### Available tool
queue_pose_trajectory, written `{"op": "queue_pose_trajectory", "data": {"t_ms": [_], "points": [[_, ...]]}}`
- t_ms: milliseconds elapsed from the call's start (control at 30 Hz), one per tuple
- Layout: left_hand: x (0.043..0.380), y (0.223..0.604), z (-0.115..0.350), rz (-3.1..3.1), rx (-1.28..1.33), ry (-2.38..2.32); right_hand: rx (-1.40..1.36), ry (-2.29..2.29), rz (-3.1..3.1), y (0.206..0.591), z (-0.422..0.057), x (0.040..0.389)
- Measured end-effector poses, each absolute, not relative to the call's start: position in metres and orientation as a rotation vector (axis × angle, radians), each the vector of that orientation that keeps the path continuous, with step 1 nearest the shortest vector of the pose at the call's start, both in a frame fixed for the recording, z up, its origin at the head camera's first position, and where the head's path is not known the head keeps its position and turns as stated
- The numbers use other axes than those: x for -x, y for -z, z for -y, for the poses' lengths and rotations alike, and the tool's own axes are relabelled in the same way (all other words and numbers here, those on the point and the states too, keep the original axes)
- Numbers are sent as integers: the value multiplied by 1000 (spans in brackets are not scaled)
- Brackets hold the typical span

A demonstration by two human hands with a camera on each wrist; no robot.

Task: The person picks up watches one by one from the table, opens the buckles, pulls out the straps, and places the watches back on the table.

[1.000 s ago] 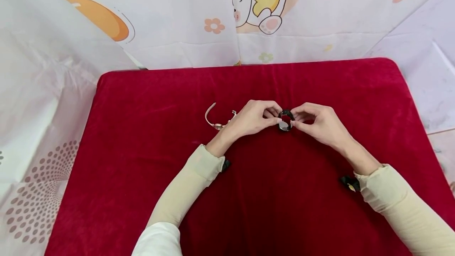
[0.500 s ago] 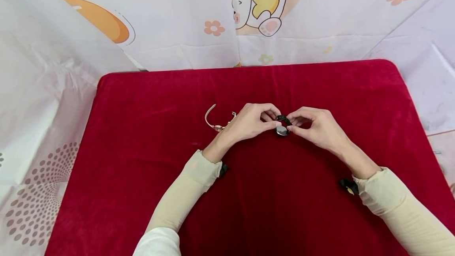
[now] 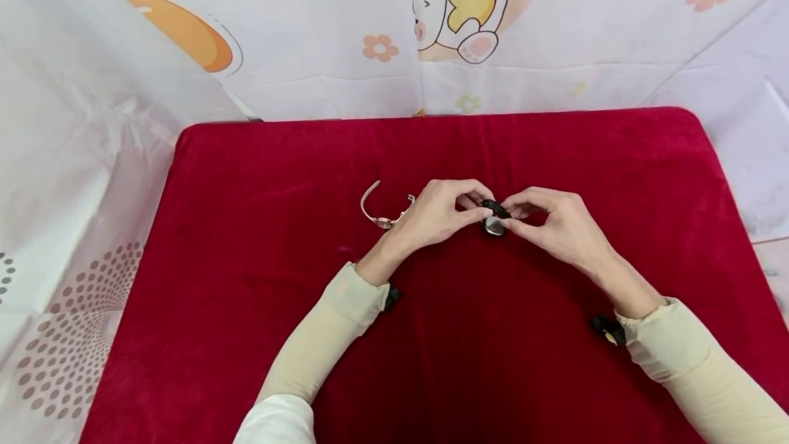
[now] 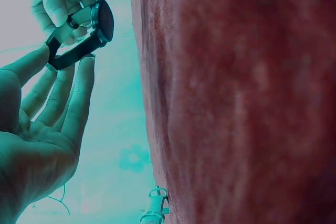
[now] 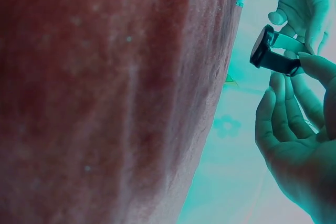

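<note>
Between my two hands, a black wristwatch [image 3: 495, 226] is held up with its strap bent round into a loop. My left hand [image 3: 436, 214] pinches the strap from the left, thumb and fingers on either side of it, as the left wrist view shows. From the right, my right hand [image 3: 561, 225] pinches the strap between thumb and fingers. In the right wrist view the dark watch case [image 5: 260, 46] faces away from the hands. Part of the strap is hidden behind fingertips. A second watch [image 3: 384, 223] with a pale strap lies beside my left wrist, partly covered by it.
A red velvet cloth [image 3: 277, 321] covers the table. White printed curtains [image 3: 296, 33] hang along its far and left sides. Black devices [image 3: 607, 329] sit under both sleeve cuffs.
Both hands and the black watch have come slightly nearer the body. The strap loop has tilted and looks flatter from above. The pale watch stays on the cloth.
</note>
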State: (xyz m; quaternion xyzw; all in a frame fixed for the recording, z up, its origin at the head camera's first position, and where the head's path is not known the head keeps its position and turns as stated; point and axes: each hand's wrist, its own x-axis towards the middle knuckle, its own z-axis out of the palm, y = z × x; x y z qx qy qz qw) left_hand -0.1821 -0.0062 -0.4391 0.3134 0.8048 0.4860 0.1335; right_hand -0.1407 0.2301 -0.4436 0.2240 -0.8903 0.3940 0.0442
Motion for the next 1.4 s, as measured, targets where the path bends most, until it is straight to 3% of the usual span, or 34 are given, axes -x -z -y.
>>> {"op": "queue_pose_trajectory", "data": {"t_ms": [400,1400], "points": [[182,439,8,-2319,-832,-1457,-597,-1203,2723,446,-232,138],[180,440,10,-2338,-974,-1613,-723,-1176,2528,441,-229,137]]}}
